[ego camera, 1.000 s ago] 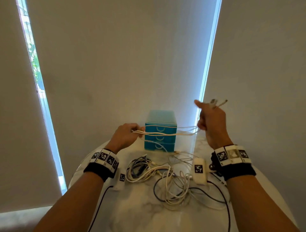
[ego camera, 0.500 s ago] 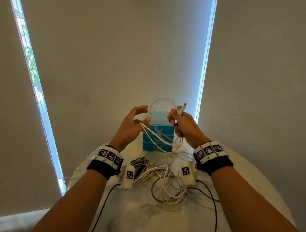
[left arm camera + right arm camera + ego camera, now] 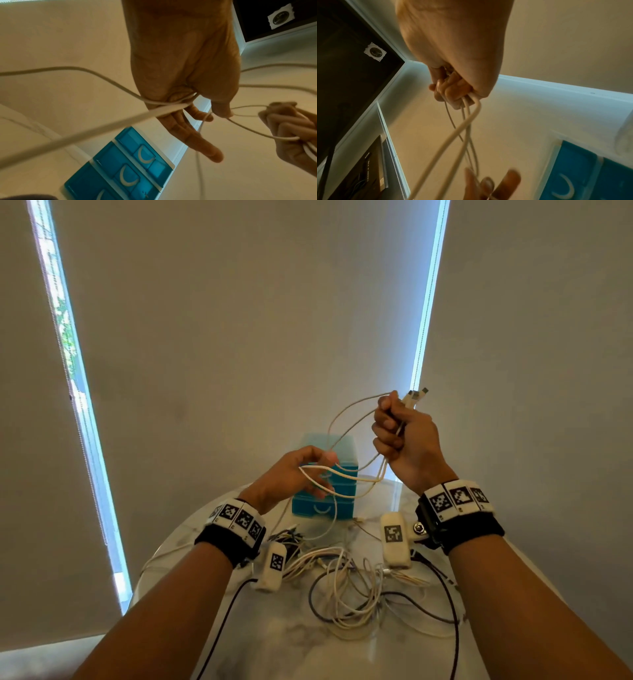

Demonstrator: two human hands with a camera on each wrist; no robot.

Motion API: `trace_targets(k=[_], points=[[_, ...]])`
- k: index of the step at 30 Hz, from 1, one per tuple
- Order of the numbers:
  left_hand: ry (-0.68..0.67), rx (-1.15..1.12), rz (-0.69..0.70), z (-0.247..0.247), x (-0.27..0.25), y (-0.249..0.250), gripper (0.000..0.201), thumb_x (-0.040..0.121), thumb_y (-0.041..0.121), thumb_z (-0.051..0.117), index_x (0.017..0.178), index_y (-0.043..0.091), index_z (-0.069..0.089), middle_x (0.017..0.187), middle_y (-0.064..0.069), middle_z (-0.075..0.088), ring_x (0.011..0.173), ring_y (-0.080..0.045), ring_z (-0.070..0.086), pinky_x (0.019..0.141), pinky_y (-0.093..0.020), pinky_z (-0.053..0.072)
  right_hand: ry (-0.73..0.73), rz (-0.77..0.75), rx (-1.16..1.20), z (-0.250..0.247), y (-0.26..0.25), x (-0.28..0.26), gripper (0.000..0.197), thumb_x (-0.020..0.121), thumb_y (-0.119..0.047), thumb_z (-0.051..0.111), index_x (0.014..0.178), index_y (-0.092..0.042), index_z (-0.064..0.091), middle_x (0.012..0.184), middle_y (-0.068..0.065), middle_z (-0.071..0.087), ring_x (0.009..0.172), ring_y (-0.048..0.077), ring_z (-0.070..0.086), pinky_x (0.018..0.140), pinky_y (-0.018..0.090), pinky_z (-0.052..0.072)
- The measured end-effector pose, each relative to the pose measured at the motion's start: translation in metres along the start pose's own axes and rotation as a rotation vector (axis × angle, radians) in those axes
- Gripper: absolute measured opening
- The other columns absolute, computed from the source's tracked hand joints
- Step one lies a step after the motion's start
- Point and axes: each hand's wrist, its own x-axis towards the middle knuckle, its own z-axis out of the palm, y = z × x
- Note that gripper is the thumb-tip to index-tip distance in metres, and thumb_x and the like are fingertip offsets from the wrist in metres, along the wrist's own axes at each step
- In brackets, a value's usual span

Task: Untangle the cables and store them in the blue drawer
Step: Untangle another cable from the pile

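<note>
My right hand is raised and grips a bunch of white cable loops in its fist, with the plugs sticking out above. The loops run down to my left hand, which is lower and in front of the blue drawer unit. In the left wrist view the cable crosses my left palm under a curled finger while the other fingers stretch out. All three drawers look closed. A tangle of white and dark cables lies on the table.
The round white marble table holds the tangle, with the drawer unit at its far edge. Grey walls and two bright window strips stand behind it. Black sensor leads trail from my wristbands over the table.
My right hand has lifted up and to the right with the cable ends. The left hand has dropped lower, and the white loops now stretch between them.
</note>
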Motion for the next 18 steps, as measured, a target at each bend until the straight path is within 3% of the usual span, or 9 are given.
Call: trace_targets(k=[2, 5, 7, 10, 12, 14, 15, 16, 18], points=[[0.003, -0.019, 0.009, -0.008, -0.002, 0.000, 0.037, 0.104, 0.030, 0.067, 0.121, -0.002, 0.062, 0.100, -0.010, 0.078, 0.069, -0.023, 0.074, 0.062, -0.027, 0.061, 0.053, -0.039, 0.024, -0.009, -0.003, 0.001, 0.035, 0.116, -0.030, 0.040, 0.088, -0.018, 0.058, 0.068, -0.004, 0.036, 0.047, 0.007, 0.023, 0.040, 0.021, 0.021], [0.031, 0.068, 0.017, -0.017, -0.003, -0.001, 0.057, 0.094, 0.047, 0.069, 0.119, -0.004, 0.064, 0.088, -0.014, 0.068, 0.064, -0.016, 0.064, 0.060, -0.025, 0.056, 0.132, -0.070, -0.042, -0.017, -0.003, 0.003, 0.032, 0.115, -0.030, 0.044, 0.090, -0.017, 0.060, 0.068, -0.004, 0.039, 0.049, 0.008, 0.025, 0.042, 0.022, 0.024], [0.106, 0.163, 0.031, -0.021, 0.000, -0.004, 0.044, 0.099, 0.046, 0.070, 0.114, 0.004, 0.069, 0.092, -0.014, 0.069, 0.071, -0.014, 0.062, 0.067, -0.028, 0.055, 0.216, -0.053, -0.189, -0.018, -0.001, 0.004, 0.023, 0.110, -0.024, 0.053, 0.088, -0.018, 0.057, 0.066, -0.005, 0.039, 0.050, 0.008, 0.025, 0.044, 0.022, 0.023], [0.383, 0.394, 0.139, -0.033, 0.008, -0.007, 0.022, 0.105, 0.036, 0.068, 0.105, 0.014, 0.071, 0.099, -0.009, 0.067, 0.078, -0.011, 0.057, 0.075, -0.028, 0.050, 0.383, -0.073, -0.348, -0.015, 0.002, 0.004, 0.032, 0.102, -0.017, 0.062, 0.075, -0.023, 0.046, 0.057, -0.009, 0.041, 0.049, 0.009, 0.026, 0.045, 0.024, 0.024], [0.648, 0.597, 0.392, -0.049, 0.009, -0.005, 0.015, 0.105, 0.027, 0.067, 0.110, 0.014, 0.068, 0.111, -0.007, 0.057, 0.092, -0.014, 0.056, 0.084, -0.030, 0.051, 0.419, -0.118, -0.287, -0.011, 0.007, 0.004, 0.036, 0.102, -0.017, 0.064, 0.072, -0.023, 0.044, 0.054, -0.010, 0.041, 0.045, 0.009, 0.027, 0.044, 0.024, 0.028], [0.839, 0.930, 0.567, -0.073, 0.007, -0.004, 0.033, 0.101, 0.034, 0.069, 0.125, 0.013, 0.063, 0.128, -0.010, 0.049, 0.118, -0.026, 0.052, 0.105, -0.038, 0.046, 0.394, -0.125, -0.137, -0.005, 0.016, 0.004, 0.033, 0.102, -0.020, 0.069, 0.075, -0.022, 0.048, 0.056, -0.009, 0.039, 0.045, 0.009, 0.027, 0.045, 0.023, 0.030], [0.869, 1.096, 0.522, -0.086, 0.005, -0.006, 0.053, 0.096, 0.048, 0.071, 0.135, 0.013, 0.059, 0.139, -0.014, 0.046, 0.131, -0.034, 0.046, 0.116, -0.044, 0.038, 0.367, -0.120, -0.071, -0.002, 0.020, 0.005, 0.031, 0.101, -0.022, 0.071, 0.078, -0.021, 0.050, 0.057, -0.008, 0.037, 0.047, 0.010, 0.026, 0.046, 0.023, 0.030], [0.828, 1.239, 0.366, -0.100, 0.003, -0.010, 0.080, 0.089, 0.068, 0.070, 0.145, 0.013, 0.052, 0.151, -0.019, 0.040, 0.144, -0.041, 0.038, 0.126, -0.049, 0.026, 0.338, -0.114, -0.024, 0.002, 0.026, 0.007, 0.029, 0.101, -0.025, 0.072, 0.081, -0.021, 0.051, 0.059, -0.006, 0.035, 0.049, 0.011, 0.025, 0.048, 0.024, 0.029], [0.527, 1.443, -0.222, -0.125, -0.006, -0.019, 0.134, 0.066, 0.102, 0.058, 0.160, 0.008, 0.040, 0.169, -0.024, 0.028, 0.158, -0.044, 0.020, 0.132, -0.053, 0.004, 0.298, -0.090, 0.020, 0.008, 0.036, 0.010, 0.029, 0.100, -0.026, 0.072, 0.081, -0.020, 0.052, 0.060, -0.005, 0.033, 0.052, 0.012, 0.024, 0.053, 0.027, 0.027]])
